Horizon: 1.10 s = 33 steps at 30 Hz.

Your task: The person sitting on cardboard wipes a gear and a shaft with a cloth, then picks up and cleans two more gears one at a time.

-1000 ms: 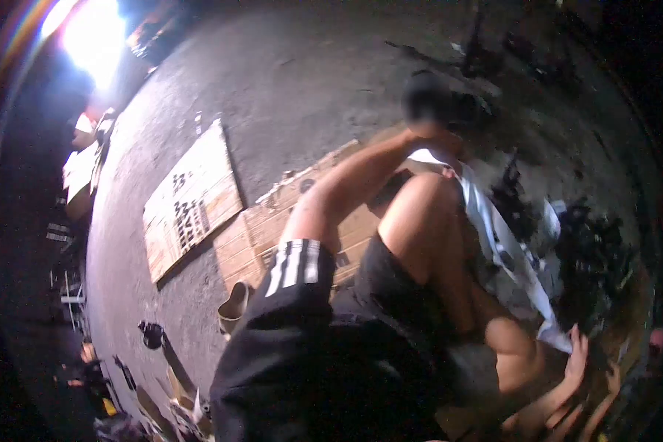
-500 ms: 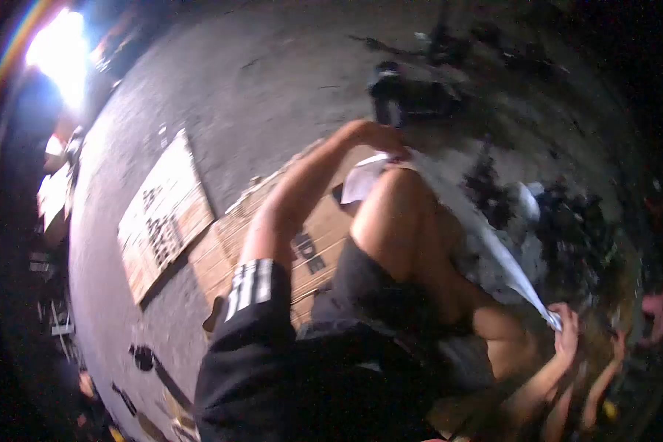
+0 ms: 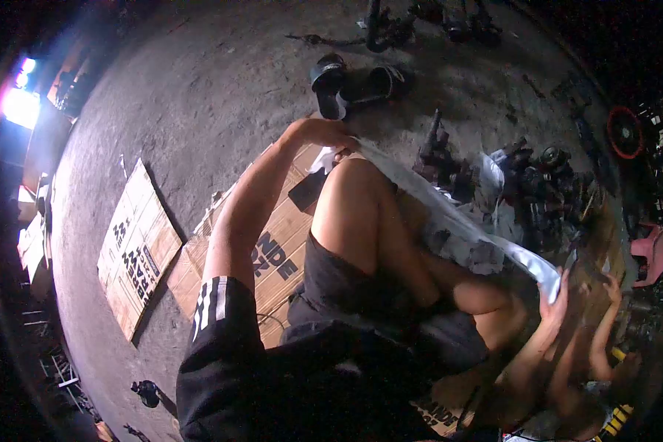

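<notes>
The left grip (image 3: 330, 136) is closed on one end of the long white fabric-like strip (image 3: 532, 264), near the brown cardboard's (image 3: 287, 221) far corner; the right grip (image 3: 555, 303) holds the other. It looks light and limp, best held near both ends.

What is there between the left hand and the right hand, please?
A long white strip spans from the left hand to the right hand, passing beyond the bent knee. The head view shows this.

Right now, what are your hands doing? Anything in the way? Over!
Left hand and right hand holding long white cloth-like strip, stretched between them. Bent bare knee close to left hand. Dark metal parts lie beside strip.
</notes>
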Tool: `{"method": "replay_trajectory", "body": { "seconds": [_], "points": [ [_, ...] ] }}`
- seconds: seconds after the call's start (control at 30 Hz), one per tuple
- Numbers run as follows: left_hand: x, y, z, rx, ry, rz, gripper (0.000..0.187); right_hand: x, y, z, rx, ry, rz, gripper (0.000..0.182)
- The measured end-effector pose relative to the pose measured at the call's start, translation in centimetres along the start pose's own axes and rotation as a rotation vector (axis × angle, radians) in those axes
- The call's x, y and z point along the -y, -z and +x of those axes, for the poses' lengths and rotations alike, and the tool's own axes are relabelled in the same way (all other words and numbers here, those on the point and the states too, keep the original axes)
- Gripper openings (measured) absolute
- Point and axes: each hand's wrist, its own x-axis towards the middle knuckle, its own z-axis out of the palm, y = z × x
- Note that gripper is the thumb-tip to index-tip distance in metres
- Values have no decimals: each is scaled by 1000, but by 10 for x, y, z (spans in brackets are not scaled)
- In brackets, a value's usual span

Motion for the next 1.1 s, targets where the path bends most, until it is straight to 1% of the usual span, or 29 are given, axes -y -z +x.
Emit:
{"method": "replay_trajectory", "body": {
  "seconds": [0.03, 0.07, 0.13, 0.17, 0.2, 0.23, 0.27, 0.3, 0.33, 0.4, 0.43, 0.47, 0.53, 0.57, 0.6, 0.63, 0.67, 0.7, 0.77, 0.8, 0.83, 0.87, 0.93, 0.97, 1.03, 1.07, 1.1],
  "points": [
    [-4, 0, -3, -58, -27, 76, 24, 3, 3, 1, 4, 3, 3, 44],
    [-8, 0, -6, -61, -24, 76, 24, 9, 11, 2, 247, -89, -127, 41],
    [-5, 4, -7, -138, -320, 361, 26, 27, 17, 4, 729, -268, -386, 40],
    [-10, 6, -10, -138, -320, 362, 26, 29, 15, 10, 854, -340, -454, 35],
    [-18, 8, -13, -83, -135, 211, 27, 16, 24, 11, 852, -339, -454, 35],
    [-27, 11, -15, -28, 48, 63, 29, 1, 30, 8, 655, -317, -396, 35],
    [-28, 12, -14, -27, 45, 68, 29, -1, 28, 5, 460, -295, -336, 36],
    [-28, 11, -15, -59, 76, 95, 30, 21, 15, -11, 263, -218, -270, 41],
    [-28, 11, -17, -92, 108, 122, 30, 18, 16, -9, 263, -216, -269, 41],
    [-28, 12, -20, -99, 102, 96, 29, 4, 27, 3, 225, -262, 274, 46],
    [-24, 12, -21, -103, 95, 70, 28, 1, 37, 10, 187, -412, 755, 52],
    [-19, 10, -22, -104, 94, 69, 28, -9, 42, 10, 188, -412, 753, 52],
    [2, 6, -19, -229, -200, 102, 28, -15, 40, 7, -53, -187, 276, 61],
    [-13, 8, -21, -228, -202, 104, 28, -17, 40, 8, -15, -193, 289, 69],
    [-40, 11, -26, -187, 6, -8, 28, -16, 37, 5, -18, -192, 290, 69],
    [-56, 12, -29, -144, 214, -121, 30, -15, 31, 2, -28, -128, 223, 49],
    [-51, 12, -27, -143, 213, -121, 30, -15, 28, 1, -38, -64, 155, 34],
    [-46, 13, -25, -128, 216, -139, 33, -11, 27, 2, -39, -65, 154, 34],
    [-36, 10, -20, -112, 218, -158, 35, -2, 29, 5, 31, -220, 543, 32],
    [-36, 8, -19, -134, 215, -85, 36, 1, 29, 6, 66, -296, 738, 30],
    [-35, 7, -18, -155, 213, -11, 37, 1, 27, 4, 46, -276, 775, 28],
    [-41, 4, -20, -152, 215, -12, 37, 4, 23, 1, 44, -280, 775, 28],
    [-52, -1, -23, -222, 178, -263, 40, 5, 11, -4, -133, -221, 854, 28],
    [-58, 2, -24, -224, 181, -261, 40, 3, 4, -5, -130, -222, 858, 28],
    [-70, 8, -22, -112, 225, -41, 43, -6, -11, -6, -246, -104, 615, 33],
    [-75, 9, -20, -112, 222, -37, 43, -18, -12, -3, -249, -101, 617, 33],
    [-80, 9, -16, -145, 187, 116, 43, -31, -11, -1, -141, -151, 397, 36]
  ]
}}
